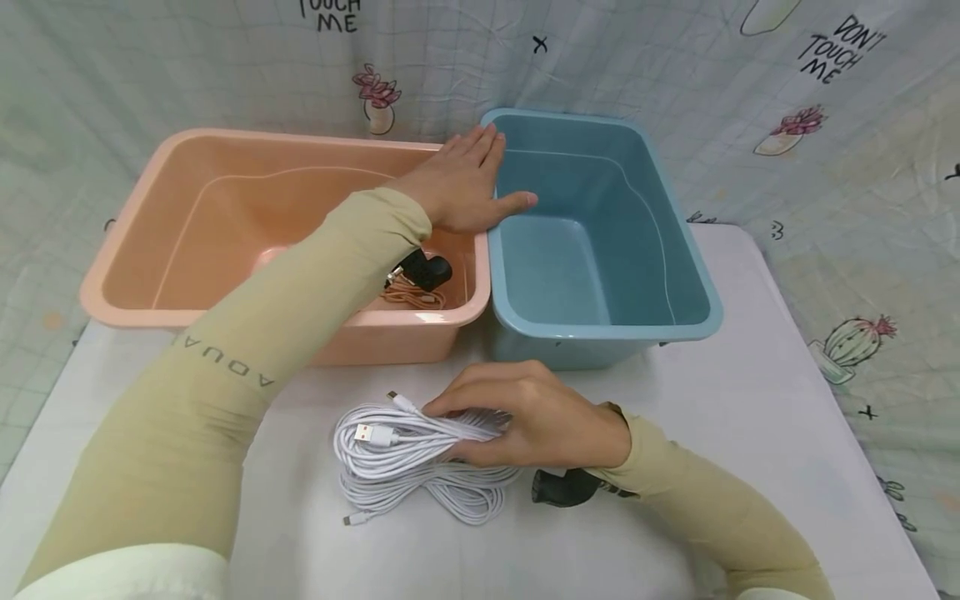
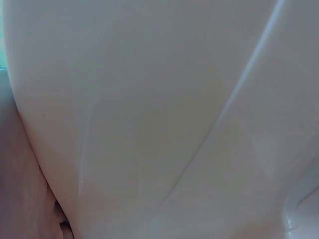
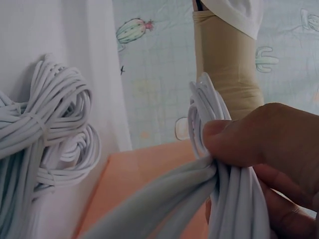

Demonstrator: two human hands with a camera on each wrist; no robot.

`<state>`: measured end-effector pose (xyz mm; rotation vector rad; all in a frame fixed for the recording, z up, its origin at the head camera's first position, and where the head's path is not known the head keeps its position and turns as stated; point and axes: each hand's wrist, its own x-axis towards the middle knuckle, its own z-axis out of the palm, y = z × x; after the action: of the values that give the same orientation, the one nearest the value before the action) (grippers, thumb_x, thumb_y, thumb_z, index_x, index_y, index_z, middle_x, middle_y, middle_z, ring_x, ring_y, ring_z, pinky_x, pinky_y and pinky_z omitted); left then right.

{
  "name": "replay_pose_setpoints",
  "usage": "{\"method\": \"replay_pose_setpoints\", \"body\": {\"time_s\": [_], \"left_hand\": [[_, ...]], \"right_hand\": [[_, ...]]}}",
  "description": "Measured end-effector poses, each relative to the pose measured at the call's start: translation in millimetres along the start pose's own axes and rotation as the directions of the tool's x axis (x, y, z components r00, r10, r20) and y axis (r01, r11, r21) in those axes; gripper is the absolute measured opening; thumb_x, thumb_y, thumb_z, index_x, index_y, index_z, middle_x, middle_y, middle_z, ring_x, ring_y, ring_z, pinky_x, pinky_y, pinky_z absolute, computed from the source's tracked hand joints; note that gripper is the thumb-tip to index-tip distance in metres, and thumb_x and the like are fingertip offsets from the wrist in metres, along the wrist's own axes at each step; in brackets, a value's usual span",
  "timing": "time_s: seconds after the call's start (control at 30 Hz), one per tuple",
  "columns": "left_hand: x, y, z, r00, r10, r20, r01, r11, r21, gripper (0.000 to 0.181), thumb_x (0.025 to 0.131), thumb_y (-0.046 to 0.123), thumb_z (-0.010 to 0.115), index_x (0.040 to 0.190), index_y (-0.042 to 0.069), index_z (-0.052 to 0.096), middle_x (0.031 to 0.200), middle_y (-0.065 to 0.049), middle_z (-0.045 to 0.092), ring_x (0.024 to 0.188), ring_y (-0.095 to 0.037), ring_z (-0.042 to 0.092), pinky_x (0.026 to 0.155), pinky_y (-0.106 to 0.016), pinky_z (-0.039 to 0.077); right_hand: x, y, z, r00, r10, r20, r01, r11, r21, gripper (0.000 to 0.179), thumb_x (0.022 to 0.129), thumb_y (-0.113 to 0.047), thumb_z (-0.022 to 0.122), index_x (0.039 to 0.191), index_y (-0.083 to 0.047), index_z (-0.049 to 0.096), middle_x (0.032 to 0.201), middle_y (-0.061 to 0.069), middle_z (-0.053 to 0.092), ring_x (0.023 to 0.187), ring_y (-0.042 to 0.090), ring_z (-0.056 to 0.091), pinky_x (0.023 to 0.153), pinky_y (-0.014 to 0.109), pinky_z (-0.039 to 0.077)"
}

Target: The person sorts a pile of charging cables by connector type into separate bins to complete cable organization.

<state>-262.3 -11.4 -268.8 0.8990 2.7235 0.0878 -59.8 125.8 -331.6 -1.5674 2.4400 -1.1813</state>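
My left hand [image 1: 468, 183] rests with straight fingers on the meeting rims of an orange bin [image 1: 285, 318] and a blue bin [image 1: 607, 332]. Its thumb reaches over the blue bin's inside. My right hand [image 1: 536, 412] pinches a coiled white USB cable [image 1: 382, 437] between thumb and fingers, in front of the bins. Below it on the table lies another white cable coil [image 1: 468, 500]. The right wrist view shows the thumb pressed on the held strands [image 3: 232, 194], with tied coils [image 3: 57, 104] at left. The orange bin's smooth inner wall [image 2: 149, 99] fills the left wrist view.
Inside the orange bin, an orange cable [image 1: 412, 293] lies near the right front corner, beside a black object [image 1: 427, 271] under my left wrist. A white cloth [image 1: 300, 533] covers the table. Behind hangs a printed curtain [image 1: 600, 58].
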Motion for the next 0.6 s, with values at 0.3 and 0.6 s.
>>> {"method": "replay_pose_setpoints", "body": {"time_s": [0.3,0.6], "left_hand": [[1.0,0.5,0.6,1.000,-0.001,-0.007,0.001,1.000,0.002,0.095,0.093,0.073,0.013,0.153,0.007,-0.018,0.162,-0.011,-0.022,0.153,-0.027,-0.018,0.128,-0.046,-0.006],[-1.0,0.7,0.7,1.000,0.002,-0.011,-0.002,1.000,-0.003,0.096,0.093,0.074,0.014,0.154,0.006,-0.017,0.163,-0.011,-0.022,0.154,-0.027,-0.018,0.128,-0.046,-0.006]], "right_hand": [[4.6,-9,-19,0.994,-0.076,-0.079,0.073,0.997,-0.037,0.037,0.078,-0.017,0.081,0.113,-0.011,0.071,0.106,-0.002,0.072,0.097,0.003,0.066,0.082,0.014,0.053],[9.0,-22,-39,0.984,-0.128,-0.122,0.119,0.990,-0.078,0.034,0.077,-0.015,0.082,0.109,-0.007,0.072,0.104,0.003,0.073,0.095,0.007,0.067,0.080,0.015,0.053]]}}
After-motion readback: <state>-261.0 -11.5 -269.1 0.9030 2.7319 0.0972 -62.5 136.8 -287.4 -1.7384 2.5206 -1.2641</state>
